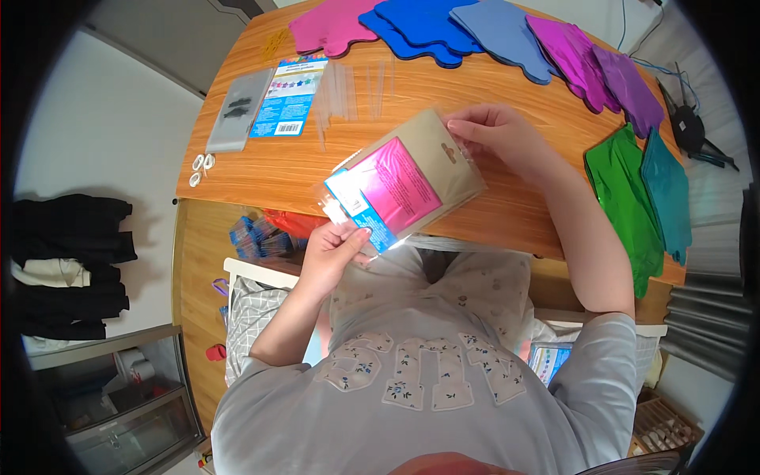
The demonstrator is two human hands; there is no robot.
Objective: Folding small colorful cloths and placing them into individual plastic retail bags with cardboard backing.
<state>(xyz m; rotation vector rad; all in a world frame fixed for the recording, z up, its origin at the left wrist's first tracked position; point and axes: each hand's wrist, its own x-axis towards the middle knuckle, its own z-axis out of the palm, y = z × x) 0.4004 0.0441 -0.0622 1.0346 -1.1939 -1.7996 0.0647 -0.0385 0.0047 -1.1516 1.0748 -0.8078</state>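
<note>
My left hand (339,252) pinches the lower left corner of a clear plastic packet (402,184), its thumb on the front. At the upper right corner, the fingers of my right hand (491,133) are closed on the same packet. Through the plastic show a shiny pink panel, a blue and white label and a tan backing with a hang hole. The packet is tilted, held above the table's near edge in front of my lap. What lies behind it is hidden.
On the wooden table (261,178) lie stacked shiny cutouts along the far and right edges: pink (332,28), blue (431,28), green (629,198) and other colours. At left are a blue printed card (291,99), clear bags (237,111), thin clear strips (339,91) and white coils (198,166).
</note>
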